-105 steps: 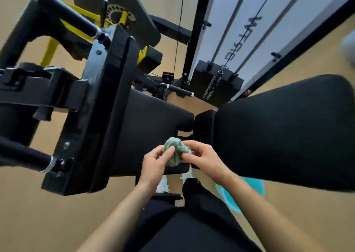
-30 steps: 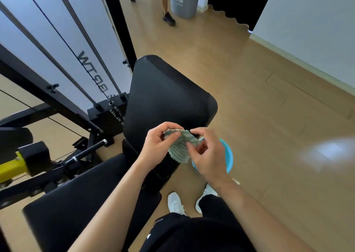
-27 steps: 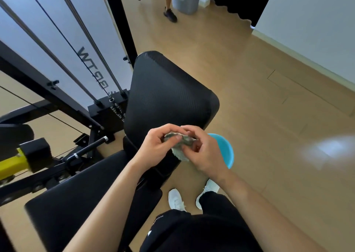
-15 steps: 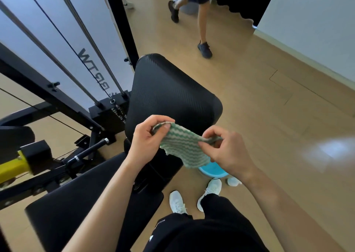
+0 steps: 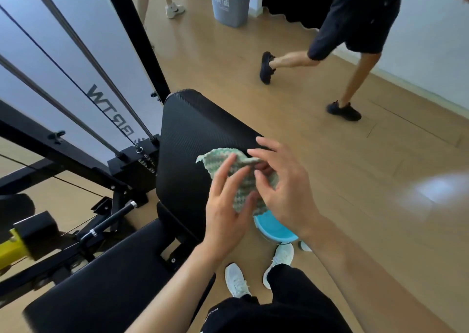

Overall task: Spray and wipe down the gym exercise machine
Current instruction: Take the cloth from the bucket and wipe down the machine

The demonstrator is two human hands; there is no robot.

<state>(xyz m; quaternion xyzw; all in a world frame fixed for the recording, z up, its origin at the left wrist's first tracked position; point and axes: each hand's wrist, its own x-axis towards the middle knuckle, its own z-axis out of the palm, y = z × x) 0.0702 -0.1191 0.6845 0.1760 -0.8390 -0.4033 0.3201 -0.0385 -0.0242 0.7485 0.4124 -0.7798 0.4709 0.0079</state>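
A: From the head view: spreading the cloth in mid-air before the back pad, apparently clear of it; left hand laid straight-fingered against the weave; right hand pinching the top edge, other fingers splayed

B: Light pinch, then; could slip and drop into the blue basin below, or onto the floor, and pick up grit

A: Nothing to spray with in sight either; risks wiping dry and only smearing sweat over the seat pad

B: And mind the passer-by striding past beyond the pad; easy to clip with an elbow
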